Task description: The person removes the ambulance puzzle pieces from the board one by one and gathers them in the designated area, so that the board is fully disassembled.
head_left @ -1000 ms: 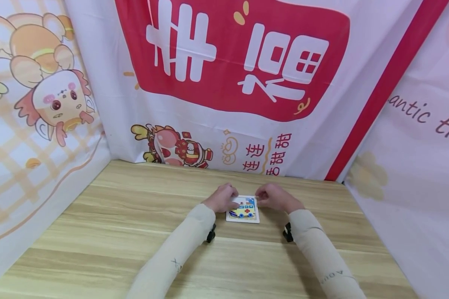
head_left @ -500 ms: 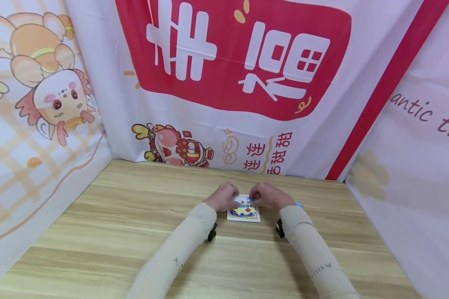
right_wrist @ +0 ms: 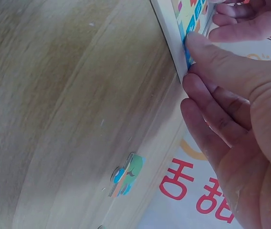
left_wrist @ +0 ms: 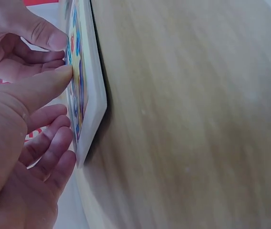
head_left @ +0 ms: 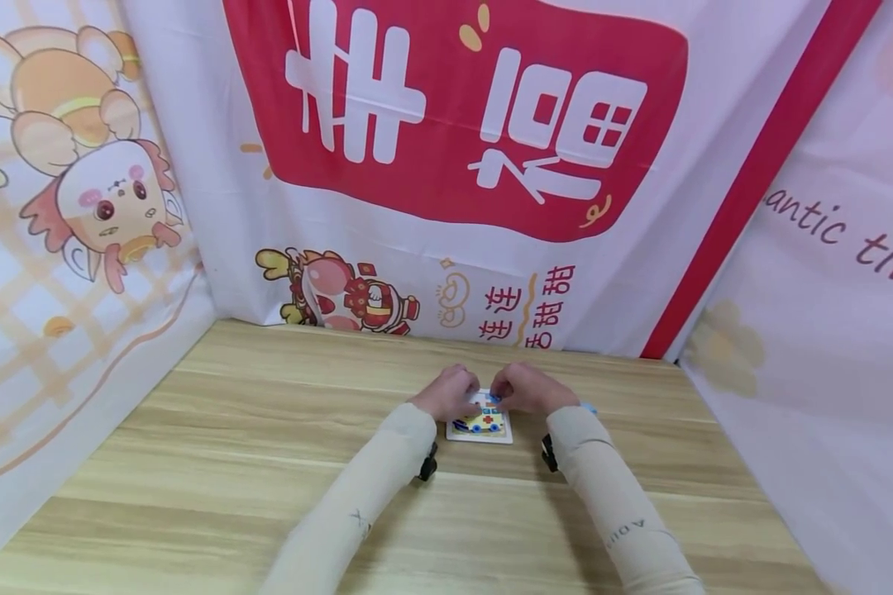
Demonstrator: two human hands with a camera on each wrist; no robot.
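A small white-framed jigsaw puzzle (head_left: 479, 439) with a yellow ambulance picture lies flat on the wooden table. My left hand (head_left: 449, 393) holds it at the left: the thumb rests on the picture and the fingers curl at the far edge, as the left wrist view shows. At the top right corner, my right hand (head_left: 530, 388) pinches a blue puzzle piece (right_wrist: 189, 51) against the picture, its thumb on top and its fingers by the frame's edge. Both hands cover the upper part of the puzzle.
A loose puzzle piece (right_wrist: 127, 174), green, blue and orange, lies on the table (head_left: 268, 430) beyond the right hand, mostly behind the right wrist in the head view. A printed cloth (head_left: 446, 248) hangs along the table's back edge, with others at both sides.
From beside the puzzle's right edge, my right hand has moved left onto its top right corner. The loose piece behind the right wrist has come into view. My left hand stays at the left side.
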